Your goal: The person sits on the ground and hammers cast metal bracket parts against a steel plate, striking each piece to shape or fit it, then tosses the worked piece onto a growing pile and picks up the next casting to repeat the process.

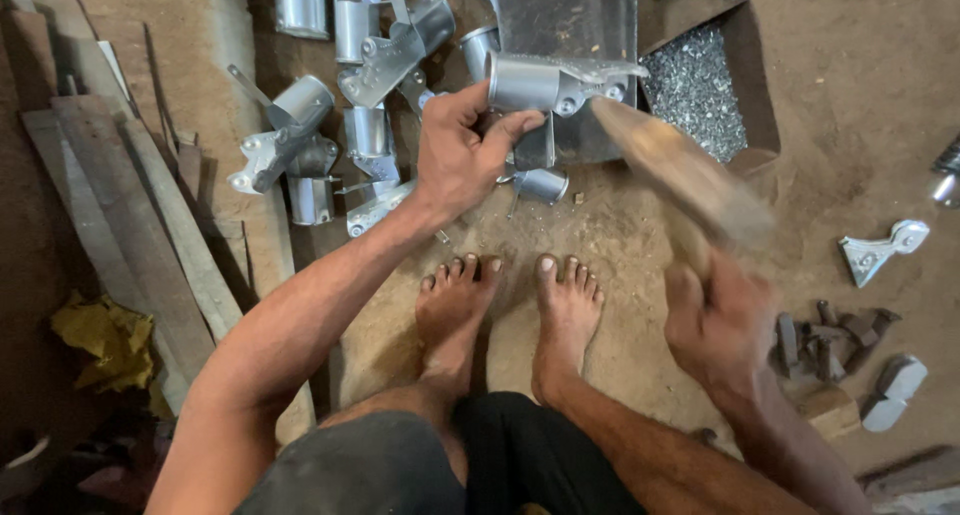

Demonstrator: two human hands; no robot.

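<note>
My left hand grips a shiny metal cylinder with a riveted bracket, held over a grey steel plate on the dirt floor. My right hand is wrapped around the handle of a wooden mallet. The mallet is blurred with motion and its tip sits right beside the bracket end of the cylinder. My bare feet rest on the ground below the work.
Several similar metal cylinder parts lie in a heap at upper left. A cardboard box of small metal rivets sits at upper right. Wooden planks lie left, a loose bracket and dark metal pieces right.
</note>
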